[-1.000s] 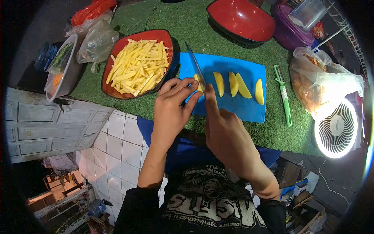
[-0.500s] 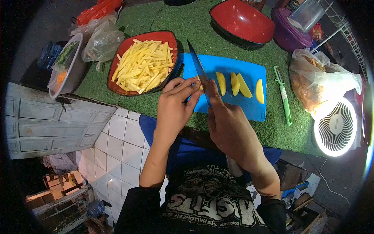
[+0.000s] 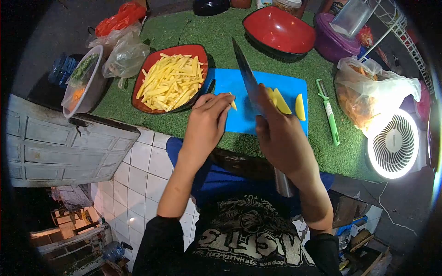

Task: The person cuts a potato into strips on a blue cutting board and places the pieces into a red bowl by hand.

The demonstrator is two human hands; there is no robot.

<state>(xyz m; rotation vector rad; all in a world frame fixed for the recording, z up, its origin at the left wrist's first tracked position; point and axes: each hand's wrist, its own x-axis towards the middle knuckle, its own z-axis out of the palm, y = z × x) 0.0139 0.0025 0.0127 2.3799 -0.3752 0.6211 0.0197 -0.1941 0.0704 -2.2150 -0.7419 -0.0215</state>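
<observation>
L hand (image 3: 205,120) pinches a potato pc (image 3: 233,104) on the blue board (image 3: 237,122), next to a red bowl (image 3: 139,99) of cut sticks. R hand (image 3: 287,138) is closed round a knife (image 3: 249,79), blade over the board, w/ yellow wedges (image 3: 300,107) just beyond, all on a green-topped bench (image 3: 198,27).

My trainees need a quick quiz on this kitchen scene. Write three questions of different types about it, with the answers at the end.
1. Multiple choice: what does the right hand hold?
A) a spoon
B) a knife
C) a fork
2. True or false: the green-handled peeler lies beside the cutting board, not on it.
3. Fill the gap: the potato sticks are heaped in a bowl whose inside is ____.

Key: 1. B; 2. True; 3. red
</observation>
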